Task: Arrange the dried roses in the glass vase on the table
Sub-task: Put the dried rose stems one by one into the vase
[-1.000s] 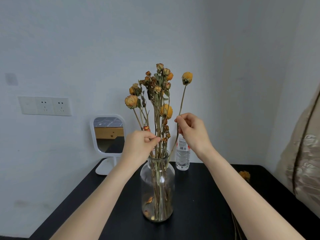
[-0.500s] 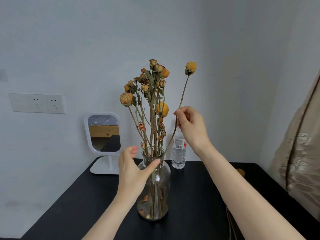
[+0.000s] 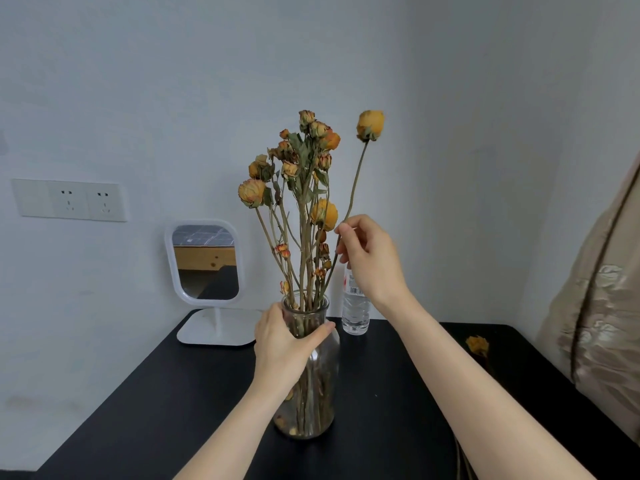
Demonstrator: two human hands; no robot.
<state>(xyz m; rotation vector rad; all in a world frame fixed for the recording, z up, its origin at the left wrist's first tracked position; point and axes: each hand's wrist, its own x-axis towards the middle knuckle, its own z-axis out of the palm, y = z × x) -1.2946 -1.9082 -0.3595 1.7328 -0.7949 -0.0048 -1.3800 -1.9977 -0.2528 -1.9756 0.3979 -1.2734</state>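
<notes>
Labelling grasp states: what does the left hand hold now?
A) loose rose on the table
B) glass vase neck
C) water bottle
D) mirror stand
B: the left hand grips the glass vase at its neck; the right hand pinches a single rose stem.

Water bottle (image 3: pixel 355 311) partly behind right hand (image 3: pixel 372 261)

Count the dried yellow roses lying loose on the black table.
1: a dried yellow rose lies on the black table, right of the right forearm. Bare stems at the bottom edge suggest others hidden beneath it.
</notes>
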